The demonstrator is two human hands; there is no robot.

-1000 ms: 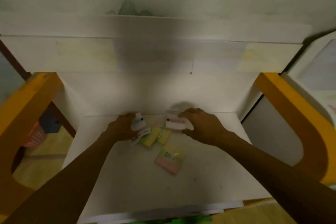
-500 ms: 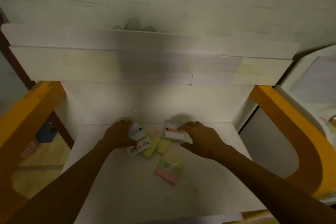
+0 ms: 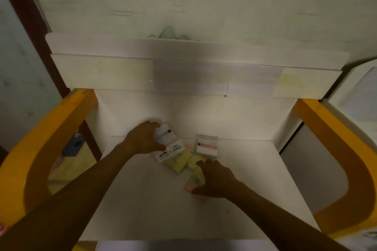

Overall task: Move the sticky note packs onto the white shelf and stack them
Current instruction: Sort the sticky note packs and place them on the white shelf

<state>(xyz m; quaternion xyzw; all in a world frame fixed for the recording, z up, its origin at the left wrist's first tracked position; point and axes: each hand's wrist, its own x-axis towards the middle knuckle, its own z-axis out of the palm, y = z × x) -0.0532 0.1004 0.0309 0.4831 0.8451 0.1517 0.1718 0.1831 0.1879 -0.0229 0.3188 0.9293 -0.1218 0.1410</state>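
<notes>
Several sticky note packs lie on the lower white shelf surface [image 3: 142, 199]. My left hand [image 3: 142, 138] grips a white pack with blue print [image 3: 165, 134], lifted slightly off the surface. A white pack with a pink stripe [image 3: 206, 145] stands free near the back wall. A yellow pack with a white label [image 3: 177, 159] lies between them. My right hand [image 3: 214, 179] rests over a pink and green pack [image 3: 193, 181], fingers curled on it and hiding most of it. The upper white shelf [image 3: 183, 49] runs across above.
Orange curved side frames stand at the left [image 3: 40, 149] and right [image 3: 336, 149] of the unit. A white back panel [image 3: 204, 112] closes the rear. A wall with a faint green pattern [image 3: 183, 6] rises behind the upper shelf.
My right hand let go of the pink-striped pack and moved back toward me onto the pink and green pack. My left hand still holds the blue-printed pack.
</notes>
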